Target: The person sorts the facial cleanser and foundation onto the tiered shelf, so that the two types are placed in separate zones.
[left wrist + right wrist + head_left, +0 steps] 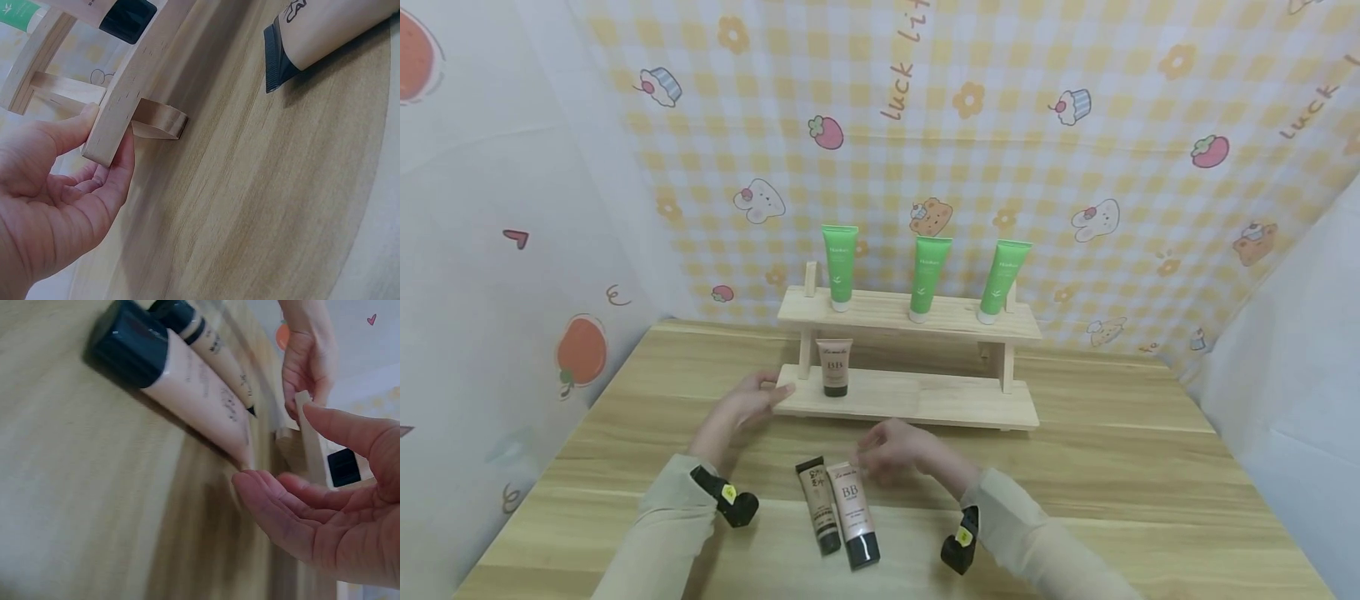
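Note:
The left hand (749,402) grips the left end of the lower board of a two-tier wooden shelf (112,125), thumb above and fingers beneath. Close to the crimped end of a pink BB cream tube (852,504) is the right hand (898,447); in the right wrist view its thumb and fingers are apart, with nothing between them. Whether its fingertips touch that tube I cannot tell. Beside the pink tube lies a slimmer beige tube with a dark cap (820,504). A small BB cream tube (834,367) stands cap-down on the lower board's left part.
Three green tubes stand on the upper board: a left one (840,267), a middle one (929,277) and a right one (1003,279), which leans. Behind the wooden table (1097,467) hangs a yellow checked cloth (865,183). White cloth (1292,350) hangs at both sides.

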The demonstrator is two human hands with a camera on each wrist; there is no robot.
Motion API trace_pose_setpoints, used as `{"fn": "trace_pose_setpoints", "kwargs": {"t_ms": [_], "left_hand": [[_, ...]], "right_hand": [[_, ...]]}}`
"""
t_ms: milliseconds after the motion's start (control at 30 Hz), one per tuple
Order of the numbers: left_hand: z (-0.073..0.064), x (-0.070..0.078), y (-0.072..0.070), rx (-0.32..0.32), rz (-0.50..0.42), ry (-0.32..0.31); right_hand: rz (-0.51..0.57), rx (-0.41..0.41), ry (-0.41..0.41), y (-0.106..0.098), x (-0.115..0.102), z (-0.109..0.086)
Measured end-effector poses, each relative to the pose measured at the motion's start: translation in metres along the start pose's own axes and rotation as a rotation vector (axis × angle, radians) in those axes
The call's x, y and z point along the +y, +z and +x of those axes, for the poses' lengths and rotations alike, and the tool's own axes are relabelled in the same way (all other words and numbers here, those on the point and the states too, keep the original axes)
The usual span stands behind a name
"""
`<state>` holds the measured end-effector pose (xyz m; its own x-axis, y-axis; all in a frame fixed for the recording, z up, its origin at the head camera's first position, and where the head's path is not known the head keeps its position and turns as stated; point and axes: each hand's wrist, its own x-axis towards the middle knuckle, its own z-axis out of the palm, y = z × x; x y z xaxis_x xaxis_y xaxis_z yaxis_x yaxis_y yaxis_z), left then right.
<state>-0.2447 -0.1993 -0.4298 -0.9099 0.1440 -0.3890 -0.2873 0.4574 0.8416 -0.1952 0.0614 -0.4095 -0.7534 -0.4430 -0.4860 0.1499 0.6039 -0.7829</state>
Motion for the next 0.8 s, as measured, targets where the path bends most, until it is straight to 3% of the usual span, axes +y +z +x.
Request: {"fn": "trace_pose_setpoints", "kwargs": {"t_ms": [267,533,800], "left_hand": [[-0.002,0.002,0.001,0.006,-0.012,0.007],[-0.001,0.003,0.001,-0.001,-0.016,0.012],[0.003,0.001,0.001,-0.004,-0.053,0.022]], "right_hand": [[0.005,0.065,0.061,0.018,0.007,-0.003],[-0.118,0.141,-0.004,0.037,0.003,-0.010],[-0.141,0.105,-0.020,0.044,0.001,-0.009]]}}
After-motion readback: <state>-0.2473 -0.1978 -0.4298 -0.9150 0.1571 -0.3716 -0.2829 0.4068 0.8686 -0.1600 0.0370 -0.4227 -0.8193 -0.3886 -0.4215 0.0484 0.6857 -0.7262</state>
